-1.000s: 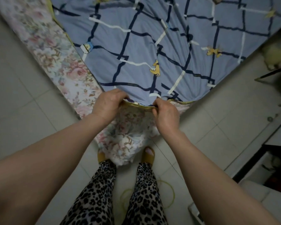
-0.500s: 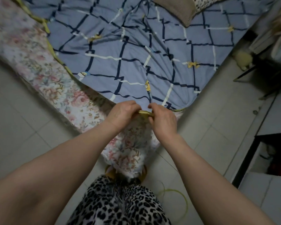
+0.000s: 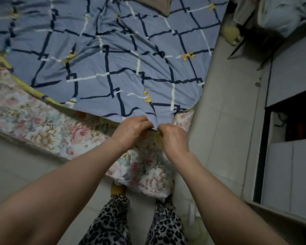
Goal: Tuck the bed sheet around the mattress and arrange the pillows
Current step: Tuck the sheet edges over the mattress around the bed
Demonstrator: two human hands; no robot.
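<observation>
Here, at the nearest corner of the floral mattress (image 3: 48, 124), my left hand (image 3: 131, 129) and right hand (image 3: 173, 137) sit almost touching, each with fingers curled, pinching the gathered corner of the blue checked bed sheet (image 3: 113, 71). From my fingers the sheet spreads away over the mattress top, creased. Farthest off, a brownish pillow (image 3: 163, 5) lies on it.

Both hands, left (image 3: 131, 130) and right (image 3: 173, 138), pinching blue checked bed sheet (image 3: 113, 68) corner over floral mattress (image 3: 42, 124) corner, 6 o'clock.
</observation>
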